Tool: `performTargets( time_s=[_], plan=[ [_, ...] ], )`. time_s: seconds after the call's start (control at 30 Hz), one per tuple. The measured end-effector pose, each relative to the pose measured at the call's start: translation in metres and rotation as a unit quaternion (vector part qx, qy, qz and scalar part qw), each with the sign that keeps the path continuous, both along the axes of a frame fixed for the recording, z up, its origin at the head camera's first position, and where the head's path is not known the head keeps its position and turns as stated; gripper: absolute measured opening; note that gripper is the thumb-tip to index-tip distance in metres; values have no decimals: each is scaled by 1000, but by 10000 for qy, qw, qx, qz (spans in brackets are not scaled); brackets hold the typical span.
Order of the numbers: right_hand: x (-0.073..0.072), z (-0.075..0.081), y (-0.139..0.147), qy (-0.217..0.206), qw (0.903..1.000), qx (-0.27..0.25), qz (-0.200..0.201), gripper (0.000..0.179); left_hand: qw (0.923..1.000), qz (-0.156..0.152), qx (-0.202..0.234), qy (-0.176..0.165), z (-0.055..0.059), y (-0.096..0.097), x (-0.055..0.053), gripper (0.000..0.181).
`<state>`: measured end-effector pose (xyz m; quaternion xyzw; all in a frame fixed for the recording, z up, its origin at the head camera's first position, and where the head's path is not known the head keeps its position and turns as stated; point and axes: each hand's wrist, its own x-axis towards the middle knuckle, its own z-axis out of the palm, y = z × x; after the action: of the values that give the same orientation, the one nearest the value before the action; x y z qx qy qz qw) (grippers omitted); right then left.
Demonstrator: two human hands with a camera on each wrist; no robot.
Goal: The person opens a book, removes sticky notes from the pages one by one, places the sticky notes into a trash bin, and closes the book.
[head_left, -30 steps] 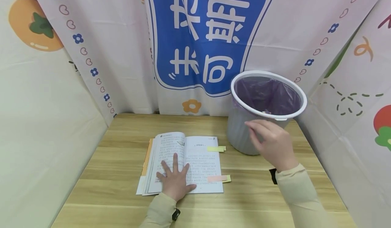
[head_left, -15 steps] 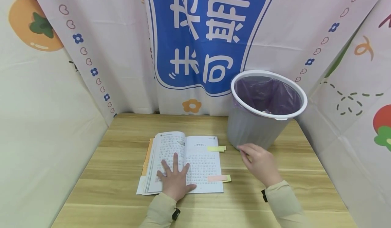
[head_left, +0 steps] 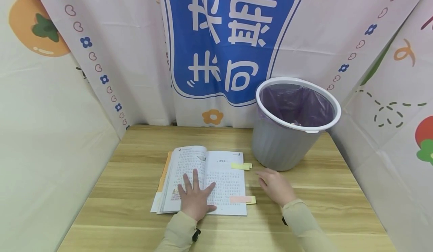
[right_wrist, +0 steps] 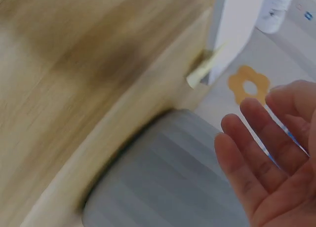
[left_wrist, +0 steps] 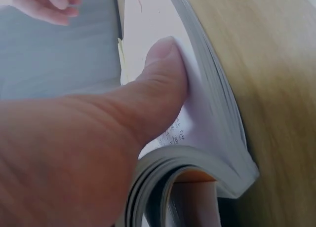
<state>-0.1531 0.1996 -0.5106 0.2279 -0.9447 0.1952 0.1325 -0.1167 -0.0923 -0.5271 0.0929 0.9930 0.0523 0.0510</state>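
An open book lies on the wooden table, its left pages bulging up. My left hand rests spread across the pages near the spine; in the left wrist view its thumb presses the paper at the lower edge. A yellow sticky tab and a pink sticky tab stick out past the right page's edge. Just right of the book, near the yellow tab, is my right hand. Its fingers are loosely bent in the right wrist view, with nothing visible in them.
A grey trash bin with a purple liner stands at the back right, right behind my right hand. Small scraps show inside it. Printed curtains enclose the table at the back and sides.
My right hand has come down from in front of the bin's rim and moved left toward the book's right edge. My left hand stays on the book, which has shifted slightly.
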Motion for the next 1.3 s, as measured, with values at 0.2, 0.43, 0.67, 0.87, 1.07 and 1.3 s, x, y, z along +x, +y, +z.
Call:
performTargets(
  time_s=[0.2, 0.43, 0.67, 0.87, 1.07, 1.3],
  plan=[
    [-19, -11, -7, -236, 9996, 118, 51, 17, 9999, 25, -45, -107, 0, 0, -1, 81],
    [-43, -19, -17, -207, 9984, 470, 231, 11, 9998, 65, -2, -170, -1, -1, -2, 81],
    [-60, -23, -28, -308, 9947, 933, 310, 20, 9998, 106, 124, -128, -4, 0, -2, 81],
    [-69, -26, -37, -135, 9912, 1207, 535, 20, 9998, 106, 135, -101, -3, 0, -1, 81],
    [-73, -31, -43, -22, 9860, 1535, 648, 14, 9997, 114, 142, -182, -4, -1, -2, 81],
    [-75, -36, -47, 44, 9801, 1885, 616, 16, 9996, 100, 152, -222, -6, -2, -3, 82]
  ],
)
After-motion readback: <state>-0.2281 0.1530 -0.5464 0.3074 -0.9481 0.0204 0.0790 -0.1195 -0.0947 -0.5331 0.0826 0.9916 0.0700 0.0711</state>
